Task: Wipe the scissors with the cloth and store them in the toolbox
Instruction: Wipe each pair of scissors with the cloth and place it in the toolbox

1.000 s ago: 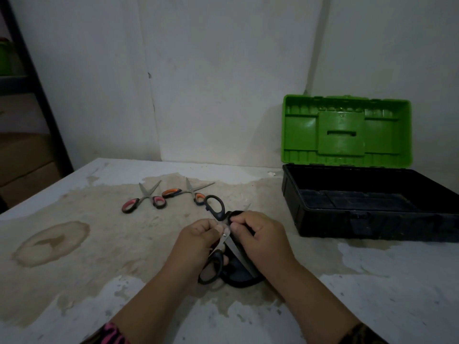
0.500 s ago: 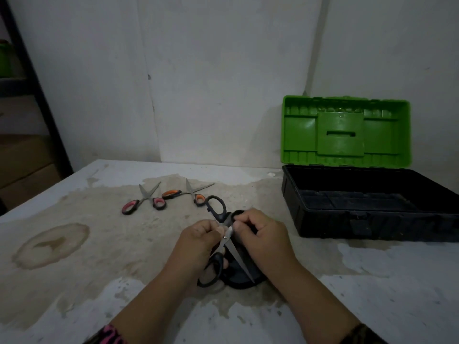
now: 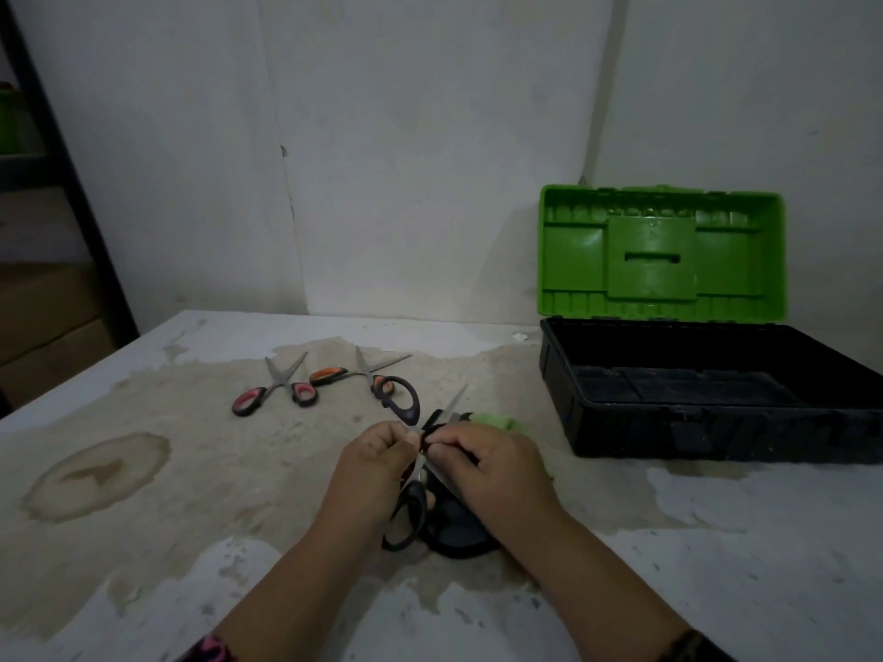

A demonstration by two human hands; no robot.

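While both hands work mid-table, wiping's only underway imo: left hand [image 3: 377,465] pinches the opened black-handled scissors [image 3: 412,511] near the pivot, right hand [image 3: 492,470] pinches the dark cloth [image 3: 458,532] onto a blade. Pink-handled scissors [image 3: 277,389] and orange-handled scissors [image 3: 363,372] wait far left. Toolbox [image 3: 707,413], far right, lid up, looks empty. Stained white table [image 3: 143,470], bare plaster wall [image 3: 430,160].

I see a white worktop [image 3: 716,542] with wide brownish stains across its middle and a ring-shaped stain [image 3: 95,475] toward the left edge. Between the middle and the back edge lie two open pairs, the pink-handled scissors [image 3: 274,391] and just beside them to the right the orange-handled scissors [image 3: 358,372]. Toward the back right corner stands the black toolbox [image 3: 716,403] with its green lid [image 3: 662,253] upright, and a dark cloth [image 3: 458,530] lies in the middle, partly covered.
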